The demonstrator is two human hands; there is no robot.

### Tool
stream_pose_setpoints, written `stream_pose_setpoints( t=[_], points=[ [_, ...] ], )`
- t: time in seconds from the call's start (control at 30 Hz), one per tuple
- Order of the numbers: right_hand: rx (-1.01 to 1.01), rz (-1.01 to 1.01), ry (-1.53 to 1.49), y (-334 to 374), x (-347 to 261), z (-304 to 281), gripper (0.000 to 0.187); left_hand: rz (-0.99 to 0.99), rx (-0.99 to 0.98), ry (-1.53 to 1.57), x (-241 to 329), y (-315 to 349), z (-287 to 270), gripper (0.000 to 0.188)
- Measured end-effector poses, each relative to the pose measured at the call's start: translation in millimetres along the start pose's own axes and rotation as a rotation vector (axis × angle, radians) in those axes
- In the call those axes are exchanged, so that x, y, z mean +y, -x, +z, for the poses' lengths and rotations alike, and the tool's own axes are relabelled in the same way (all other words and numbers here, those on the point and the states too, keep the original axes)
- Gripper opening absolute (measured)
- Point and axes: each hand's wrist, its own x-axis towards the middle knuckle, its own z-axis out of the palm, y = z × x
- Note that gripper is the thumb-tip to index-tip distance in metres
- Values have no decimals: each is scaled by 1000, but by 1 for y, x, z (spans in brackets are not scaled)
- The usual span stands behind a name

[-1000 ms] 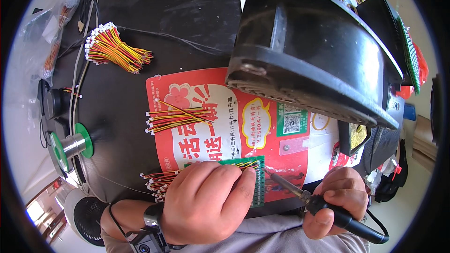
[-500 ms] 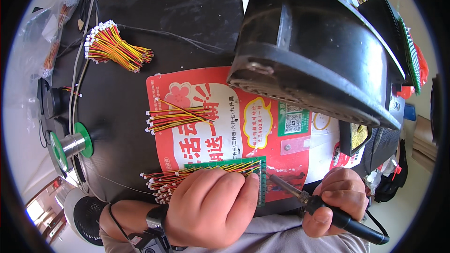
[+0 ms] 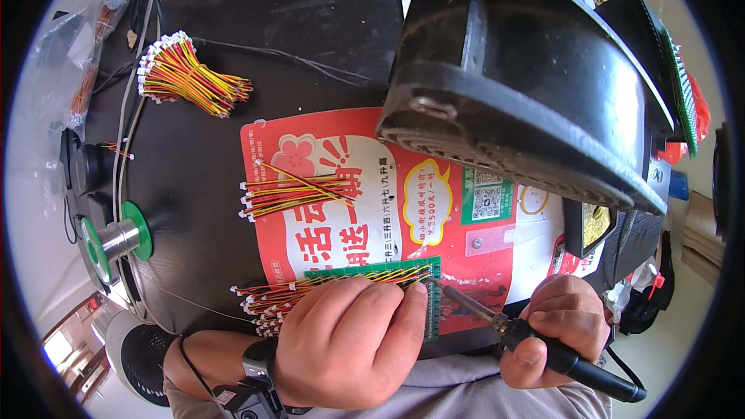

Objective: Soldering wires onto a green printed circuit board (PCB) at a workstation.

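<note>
My right hand [image 3: 566,330] grips a black-handled soldering iron [image 3: 555,357]. The iron's tip points left and meets the right end of a green circuit board [image 3: 434,318], close to my left fingertips. Curled over that board, my left hand [image 3: 349,341] has its thumb and forefinger pinched together near the wire ends; what is between them is hidden. Rows of thin red, black and yellow wires [image 3: 268,302] with white connectors lie across the board, their plugs sticking out on the left. My left hand and fingers cover much of the board.
Loose wires [image 3: 299,194] lie on a red printed sheet [image 3: 372,128] beyond the board. A banded wire bundle [image 3: 194,81] sits at the far left, a solder spool [image 3: 120,240] nearer. A large black fan-like housing [image 3: 520,85] overhangs the right, beside a tip-cleaner with golden wool [image 3: 595,229].
The soldering iron's tip has shifted slightly left and away from me, onto the board's right end by my left fingertips. My left hand has barely moved.
</note>
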Motion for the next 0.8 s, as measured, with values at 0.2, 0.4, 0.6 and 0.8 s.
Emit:
stream_pose_setpoints(
  t=[0.2, 0.4, 0.6, 0.8],
  points=[
    [-66, 30, -41, -3, -2, -6, 33, -21, 47, -1, 0, 10, 6, 28],
    [-82, 27, -44, -4, -1, -6, 32, -31, 29, -23, 3, 6, 2, 29],
    [51, 15, -2, 1, -1, 1, 36, -16, -36, -35, 4, 2, -1, 29],
    [78, 71, 2, 2, -4, 0, 39, -60, 15, -31, 5, 8, 4, 30]
  ],
)
